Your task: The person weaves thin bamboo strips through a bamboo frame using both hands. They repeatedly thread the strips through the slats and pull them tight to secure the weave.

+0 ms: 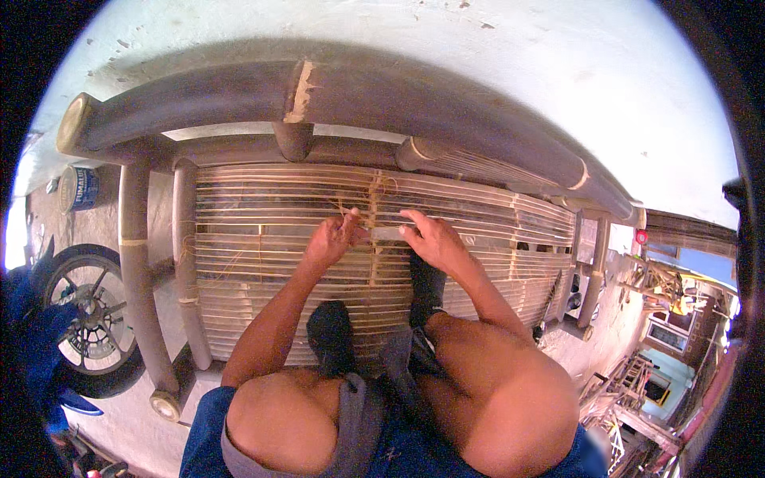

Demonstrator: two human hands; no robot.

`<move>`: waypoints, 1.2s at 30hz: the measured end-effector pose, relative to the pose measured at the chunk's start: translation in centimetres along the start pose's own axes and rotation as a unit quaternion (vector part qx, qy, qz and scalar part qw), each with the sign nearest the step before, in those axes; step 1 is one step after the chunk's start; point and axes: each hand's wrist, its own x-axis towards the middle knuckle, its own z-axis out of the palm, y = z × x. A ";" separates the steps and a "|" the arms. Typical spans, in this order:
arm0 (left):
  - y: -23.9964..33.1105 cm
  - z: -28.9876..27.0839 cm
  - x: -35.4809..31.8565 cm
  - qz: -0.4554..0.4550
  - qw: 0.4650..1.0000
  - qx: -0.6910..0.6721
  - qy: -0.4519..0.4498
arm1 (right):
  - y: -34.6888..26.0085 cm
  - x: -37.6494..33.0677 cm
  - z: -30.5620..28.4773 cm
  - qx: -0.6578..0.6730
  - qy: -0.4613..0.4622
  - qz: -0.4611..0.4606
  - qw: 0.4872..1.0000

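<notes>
I squat on a bamboo bench whose seat [470,191] is made of many thin slats running left to right. Over the middle of the slats, my left hand [336,240] is closed, thumb and fingers pinched together near a thin yellowish binding strip [341,201]. What it pinches is too small to make out. Just to its right, my right hand [434,240] is closed on a short, flat, pale piece [387,233] that reaches across toward the left hand. Whether it is a blade or a strip cannot be told. A looped strand [388,186] rises from the cross-binding beyond the hands.
Thick dark bamboo poles [446,107] frame the far side, against a pale wall [558,48]. A motorbike wheel [88,319] and a bucket [80,189] stand at left. A long dark blade-like tool [551,299] lies at the seat's right end. Wooden pieces [629,378] are piled further right.
</notes>
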 end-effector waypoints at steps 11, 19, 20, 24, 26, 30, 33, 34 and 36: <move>-1.9 -0.5 1.1 -0.049 0.986 0.074 -0.143 | 1.5 1.9 7.6 0.266 -0.204 0.128 0.933; 1.0 0.4 -1.4 0.115 0.972 0.200 -0.052 | 2.0 1.0 8.6 0.088 -0.158 0.063 0.981; 1.5 0.5 -1.6 0.141 0.966 0.214 -0.038 | 2.1 0.8 8.7 -0.028 -0.127 0.022 0.991; 2.5 0.4 -1.6 0.167 0.948 0.271 -0.020 | 1.4 1.3 5.0 -0.127 -0.110 -0.077 0.983; 2.5 -0.2 -1.4 0.153 0.944 0.292 0.002 | -0.6 1.9 1.0 -0.046 -0.093 -0.113 0.988; 2.3 -1.3 -1.3 0.004 0.992 0.111 -0.050 | -7.6 2.1 -7.7 0.247 0.068 -0.167 0.952; 2.2 -1.2 -1.4 0.005 0.998 -0.011 -0.064 | -10.3 2.1 -10.8 0.334 0.211 -0.216 0.893; 2.2 -1.1 -1.4 0.023 0.998 -0.018 -0.055 | -10.0 2.0 -10.9 0.331 0.229 -0.184 0.897; 2.1 -1.0 -1.6 0.035 0.998 -0.018 -0.052 | -7.8 2.3 -9.1 0.281 0.139 -0.111 0.943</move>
